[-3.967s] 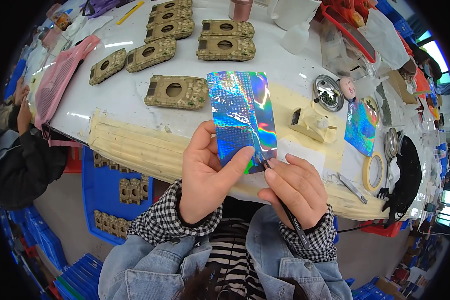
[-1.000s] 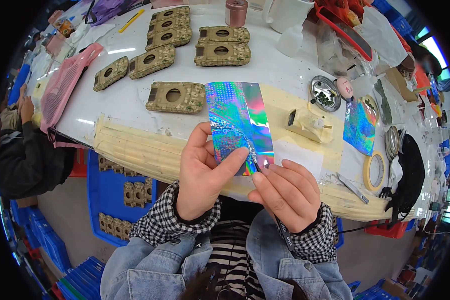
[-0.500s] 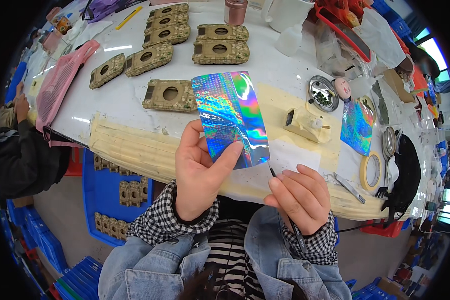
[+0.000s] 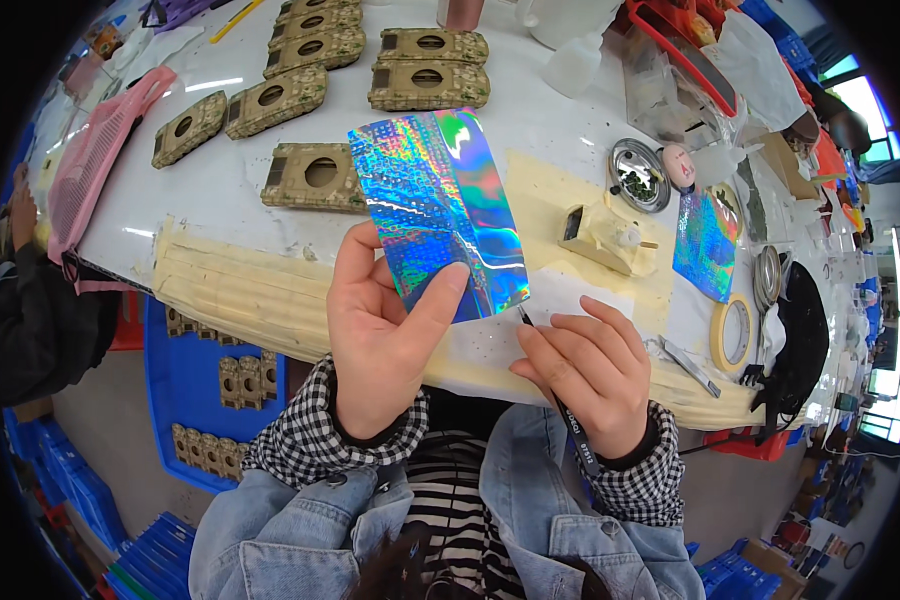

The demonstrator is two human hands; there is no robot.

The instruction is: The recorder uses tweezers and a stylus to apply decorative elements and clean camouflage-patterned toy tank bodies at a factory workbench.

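My left hand [image 4: 385, 335] holds up a shiny holographic sheet [image 4: 438, 205] by its lower edge, thumb on the front, tilted above the table's near edge. My right hand [image 4: 590, 372] is just to the right of it, closed around a thin dark tool [image 4: 568, 425] whose tip points at the sheet's lower right corner. Behind the sheet a camouflage-patterned block with a round hole [image 4: 315, 178] lies on the white table [image 4: 220, 200].
Several more camouflage blocks [image 4: 428, 85] lie further back. A small cream part [image 4: 607, 232], a round metal tin [image 4: 638, 174], a second holographic sheet [image 4: 705, 243] and a tape roll [image 4: 734, 333] sit to the right. Blue crates [image 4: 205, 395] stand under the table; another person [image 4: 30, 300] sits at left.
The holographic sheet has been lifted off the table edge and raised toward the camera. My right hand has come away from the sheet and dropped slightly lower right, still holding the tool.
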